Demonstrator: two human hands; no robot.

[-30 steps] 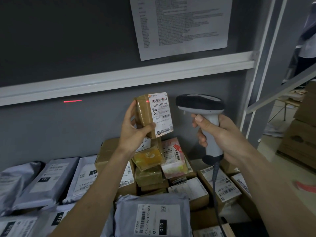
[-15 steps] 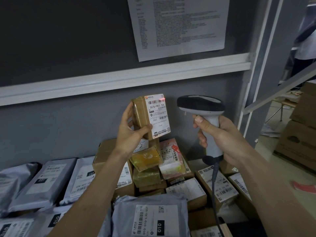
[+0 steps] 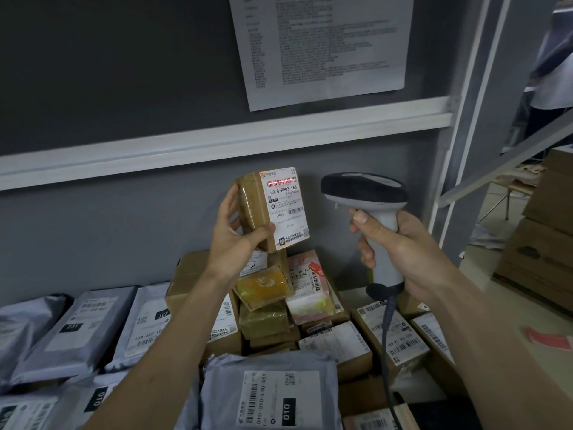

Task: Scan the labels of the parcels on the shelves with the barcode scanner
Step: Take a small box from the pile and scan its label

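My left hand (image 3: 237, 235) grips a small brown taped parcel (image 3: 257, 206), held upright at chest height with its white label (image 3: 286, 206) turned toward the scanner. A red scan line lies across the barcode at the top of that label. My right hand (image 3: 400, 252) grips the handle of a grey and black barcode scanner (image 3: 366, 193), forefinger on the trigger, its head pointing left at the label. The scanner's coiled cable hangs down over the parcels.
Below on the shelf lie several grey mailer bags (image 3: 266, 392) and brown labelled boxes (image 3: 341, 346), with a small stack of taped parcels (image 3: 266, 302) in the middle. A white shelf rail (image 3: 217, 144) and a printed sheet (image 3: 322, 45) are on the wall. Cartons (image 3: 542, 243) stand at right.
The red scan line moved from the wall at left onto the label's top barcode. My left hand lowered the parcel slightly and tilted it toward the scanner.
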